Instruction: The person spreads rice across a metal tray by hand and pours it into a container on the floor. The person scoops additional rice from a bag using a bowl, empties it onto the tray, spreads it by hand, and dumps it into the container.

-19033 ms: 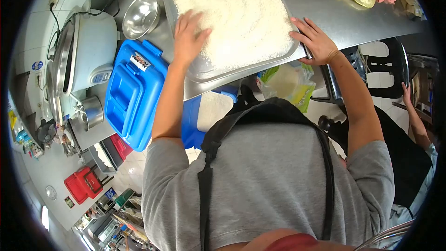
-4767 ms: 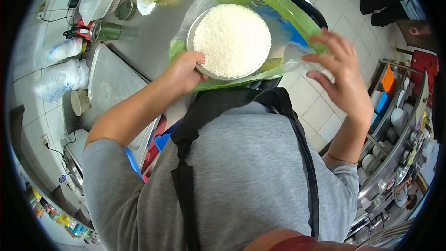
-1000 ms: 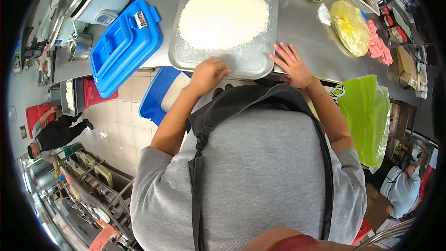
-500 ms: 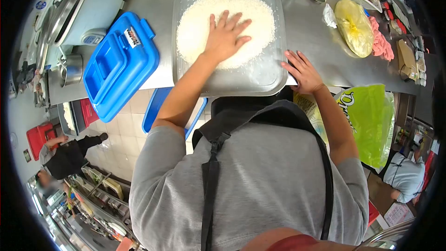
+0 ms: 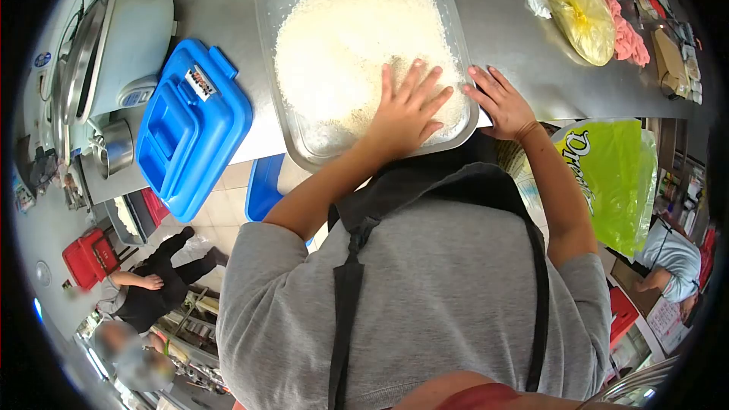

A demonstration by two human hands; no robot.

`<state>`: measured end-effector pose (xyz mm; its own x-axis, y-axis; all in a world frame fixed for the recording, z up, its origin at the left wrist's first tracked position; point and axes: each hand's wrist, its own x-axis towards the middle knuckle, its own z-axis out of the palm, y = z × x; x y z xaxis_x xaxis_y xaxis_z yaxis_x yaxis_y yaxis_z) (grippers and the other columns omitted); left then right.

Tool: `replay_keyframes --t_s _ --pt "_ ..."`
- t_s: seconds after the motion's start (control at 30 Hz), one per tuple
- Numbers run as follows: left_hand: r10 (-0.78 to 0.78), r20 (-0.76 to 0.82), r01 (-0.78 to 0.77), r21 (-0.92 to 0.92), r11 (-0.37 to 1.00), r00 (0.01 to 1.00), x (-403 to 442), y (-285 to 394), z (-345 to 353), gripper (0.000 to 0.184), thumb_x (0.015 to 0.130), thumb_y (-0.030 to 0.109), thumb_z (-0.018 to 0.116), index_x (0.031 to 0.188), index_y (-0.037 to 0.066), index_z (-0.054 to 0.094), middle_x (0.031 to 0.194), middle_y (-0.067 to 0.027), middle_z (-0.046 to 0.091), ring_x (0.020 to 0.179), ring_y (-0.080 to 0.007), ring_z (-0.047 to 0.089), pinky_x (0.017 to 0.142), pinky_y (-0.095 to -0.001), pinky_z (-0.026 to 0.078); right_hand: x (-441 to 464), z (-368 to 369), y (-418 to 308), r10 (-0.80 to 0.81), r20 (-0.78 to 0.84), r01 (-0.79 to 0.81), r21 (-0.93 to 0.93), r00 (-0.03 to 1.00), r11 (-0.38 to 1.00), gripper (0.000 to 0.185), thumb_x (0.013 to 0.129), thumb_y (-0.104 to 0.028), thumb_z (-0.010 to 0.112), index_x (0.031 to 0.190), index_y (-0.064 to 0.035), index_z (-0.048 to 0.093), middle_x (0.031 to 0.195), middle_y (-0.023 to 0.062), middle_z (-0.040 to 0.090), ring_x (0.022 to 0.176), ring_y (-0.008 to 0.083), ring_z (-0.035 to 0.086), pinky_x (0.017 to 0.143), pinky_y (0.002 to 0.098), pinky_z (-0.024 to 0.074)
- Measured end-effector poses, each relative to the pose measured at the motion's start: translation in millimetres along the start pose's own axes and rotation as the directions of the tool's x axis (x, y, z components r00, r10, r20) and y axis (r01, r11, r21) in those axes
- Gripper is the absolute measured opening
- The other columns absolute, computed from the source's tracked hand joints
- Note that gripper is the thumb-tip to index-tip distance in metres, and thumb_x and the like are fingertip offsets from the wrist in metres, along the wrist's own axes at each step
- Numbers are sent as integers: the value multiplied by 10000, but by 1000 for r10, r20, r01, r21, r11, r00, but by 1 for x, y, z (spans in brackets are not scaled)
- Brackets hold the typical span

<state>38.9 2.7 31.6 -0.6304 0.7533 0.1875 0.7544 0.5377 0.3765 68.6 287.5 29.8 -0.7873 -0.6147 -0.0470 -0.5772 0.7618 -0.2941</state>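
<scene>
A metal tray [image 5: 315, 150] on the steel counter holds a wide layer of white rice [image 5: 342, 45]. My left hand [image 5: 405, 115] lies on the rice near the tray's front right part, palm down with its fingers spread. At the tray's front right corner, my right hand [image 5: 501, 104] rests by the rim, fingers apart, holding nothing. To the left of the tray lies a blue lid [image 5: 194, 125]. Below the counter edge, part of a blue bin [image 5: 264, 186] shows, mostly hidden by my left arm.
A large cooker [image 5: 133, 45] and a metal pot [image 5: 114, 148] stand at the left. On the right are a yellow bag [image 5: 581, 15] and a pink cloth [image 5: 629, 34]. A green bag [image 5: 607, 182] hangs below the counter. One person [image 5: 156, 285] is at lower left, another [image 5: 670, 258] at right.
My left hand has moved from the tray's front edge onto the rice, then right and toward me. The rice is spread wider. My right hand stays by the tray's corner.
</scene>
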Motion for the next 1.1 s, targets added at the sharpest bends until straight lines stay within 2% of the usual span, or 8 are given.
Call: replay_keyframes --t_s 0.1,0.2,0.5,0.6,0.73,0.8,0.9,1.1 --pt "19 37 -25 154 988 999 15 -6 13 585 947 403 558 1455 131 459 1566 -80 345 1494 -296 214 1167 -654 101 1 -2 2 -22 4 22 12 1000 1000 1103 504 -233 889 1477 -143 377 1583 140 297 1458 309 308 1219 483 218" --pt "-49 -9 50 91 995 999 43 -28 17 553 985 348 509 1473 102 430 1583 -56 329 1505 -244 196 1208 -573 104 1 -1 4 -25 7 25 22 1000 999 1091 499 -227 892 1464 -131 392 1582 149 296 1459 314 307 1219 488 215" --pt "-106 15 90 410 908 994 117 -107 2 529 1038 373 398 1521 158 368 1601 -5 303 1505 -232 186 1237 -487 85 -2 -2 6 -48 -52 51 64 998 997 981 490 -188 876 1382 -110 473 1581 158 299 1457 312 316 1212 479 227" --pt "-127 39 88 524 847 991 140 -148 2 553 1055 463 307 1543 203 323 1617 -10 267 1514 -242 156 1232 -494 83 -3 -2 6 -38 -57 43 97 998 994 974 490 -177 867 1379 -106 475 1585 156 294 1459 309 313 1213 473 226" --pt "-208 3 180 484 856 978 151 -195 -16 549 1060 451 272 1552 209 298 1635 -3 216 1521 -221 124 1239 -485 47 -4 -4 6 -30 -64 37 104 997 994 966 495 -176 864 1377 -104 477 1588 158 288 1462 308 308 1215 472 224" --pt "-368 89 316 355 880 926 143 -212 -33 566 1033 408 383 1533 150 326 1626 -68 238 1510 -307 163 1218 -535 125 -3 -5 5 -30 -63 37 108 998 993 952 500 -163 855 1373 -101 480 1589 158 286 1461 306 310 1215 471 225" --pt "-373 11 351 316 881 928 108 -236 -38 579 1046 501 297 1548 213 306 1639 -20 199 1524 -245 106 1237 -494 51 -4 -5 5 -29 -72 37 117 997 992 931 508 -148 844 1365 -100 484 1587 156 292 1455 303 320 1211 472 232" --pt "-342 -60 347 97 933 938 54 -176 -46 570 1035 517 331 1525 227 363 1623 -70 244 1515 -326 128 1220 -537 54 -3 -7 3 -32 -84 42 125 996 991 920 510 -141 842 1357 -100 486 1582 152 301 1452 307 322 1210 474 236"
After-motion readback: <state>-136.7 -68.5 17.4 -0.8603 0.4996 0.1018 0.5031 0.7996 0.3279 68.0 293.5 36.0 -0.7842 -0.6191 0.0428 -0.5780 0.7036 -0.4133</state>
